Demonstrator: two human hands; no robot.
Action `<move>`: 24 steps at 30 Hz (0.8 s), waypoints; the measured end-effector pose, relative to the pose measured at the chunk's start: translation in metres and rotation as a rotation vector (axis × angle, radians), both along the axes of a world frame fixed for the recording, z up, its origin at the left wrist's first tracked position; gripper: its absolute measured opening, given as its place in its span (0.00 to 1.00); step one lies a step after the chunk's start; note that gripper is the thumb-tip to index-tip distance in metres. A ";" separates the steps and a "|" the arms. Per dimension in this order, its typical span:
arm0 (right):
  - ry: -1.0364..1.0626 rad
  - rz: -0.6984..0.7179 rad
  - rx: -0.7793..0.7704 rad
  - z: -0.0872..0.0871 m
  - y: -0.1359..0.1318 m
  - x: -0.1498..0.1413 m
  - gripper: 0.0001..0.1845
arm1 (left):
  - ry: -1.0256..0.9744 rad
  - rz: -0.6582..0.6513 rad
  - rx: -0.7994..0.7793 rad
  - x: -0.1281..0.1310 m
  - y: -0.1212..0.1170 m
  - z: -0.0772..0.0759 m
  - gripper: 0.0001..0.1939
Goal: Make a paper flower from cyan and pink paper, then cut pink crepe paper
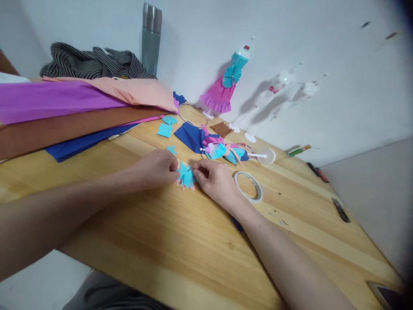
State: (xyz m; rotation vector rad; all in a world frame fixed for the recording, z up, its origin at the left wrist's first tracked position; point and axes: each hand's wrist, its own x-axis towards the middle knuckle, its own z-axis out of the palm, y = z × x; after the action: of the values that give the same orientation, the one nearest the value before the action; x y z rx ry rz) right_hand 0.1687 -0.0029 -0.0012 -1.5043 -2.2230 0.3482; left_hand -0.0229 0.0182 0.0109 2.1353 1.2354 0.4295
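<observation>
On the wooden table, a pointed turquoise paper cutout (186, 175) lies over a peach paper one whose tips (182, 187) stick out around it. My left hand (163, 168) is closed, pinching the cutout's left edge. From the right, my right hand (211, 175) pinches the opposite edge between thumb and forefinger. A small turquoise scrap (171, 150) sits just beyond my left hand. Farther back are turquoise paper squares (164, 130). A doll in blue and pink paper (222, 150) lies on its side past my right hand. Beside my right wrist rests a roll of tape (248, 186).
Long paper sheets in purple (58, 100), brown (71, 125) and peach cover the left side. A striped cloth (93, 62) and a flask (151, 41) stand behind them. A dressed doll (231, 82) and bare white figures (284, 79) stand by the wall. A dark cutter-like tool (340, 209) lies right.
</observation>
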 end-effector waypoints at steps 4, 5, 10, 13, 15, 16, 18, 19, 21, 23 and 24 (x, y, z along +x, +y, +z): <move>-0.025 0.024 0.075 -0.004 -0.001 0.000 0.06 | 0.006 0.005 0.039 0.001 -0.002 -0.001 0.13; -0.031 0.030 0.085 -0.004 -0.001 -0.001 0.06 | 0.002 0.005 0.047 0.000 -0.002 -0.003 0.13; -0.054 0.031 0.089 -0.003 -0.003 -0.001 0.07 | -0.009 -0.005 0.079 -0.001 0.000 -0.010 0.14; -0.059 0.029 0.080 0.000 -0.004 -0.001 0.07 | -0.004 0.007 0.079 -0.001 0.001 -0.009 0.15; -0.049 0.029 0.064 0.003 -0.006 -0.001 0.07 | 0.011 0.032 0.069 -0.001 0.000 -0.007 0.15; -0.042 0.026 0.051 0.004 -0.007 -0.001 0.08 | 0.021 0.045 0.067 -0.001 0.000 -0.006 0.15; -0.030 0.024 0.020 0.007 -0.008 -0.003 0.08 | 0.032 0.059 0.068 -0.002 0.001 -0.004 0.15; -0.025 0.026 0.007 0.008 -0.009 -0.003 0.08 | 0.031 0.060 0.071 -0.003 0.001 -0.003 0.14; -0.004 0.029 -0.003 0.009 -0.010 -0.004 0.08 | 0.019 0.078 0.087 -0.003 0.002 -0.003 0.14; 0.045 0.023 -0.010 0.011 -0.011 -0.004 0.08 | -0.014 0.111 0.086 -0.004 0.003 -0.002 0.13; 0.084 0.013 -0.016 0.011 -0.011 -0.004 0.07 | -0.053 0.129 0.075 -0.004 0.004 -0.002 0.12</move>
State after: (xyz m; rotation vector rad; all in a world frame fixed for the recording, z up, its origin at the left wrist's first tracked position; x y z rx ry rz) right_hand 0.1650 -0.0142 0.0099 -1.4565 -2.1706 0.4258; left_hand -0.0264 0.0218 0.0088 2.0995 1.3505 0.5925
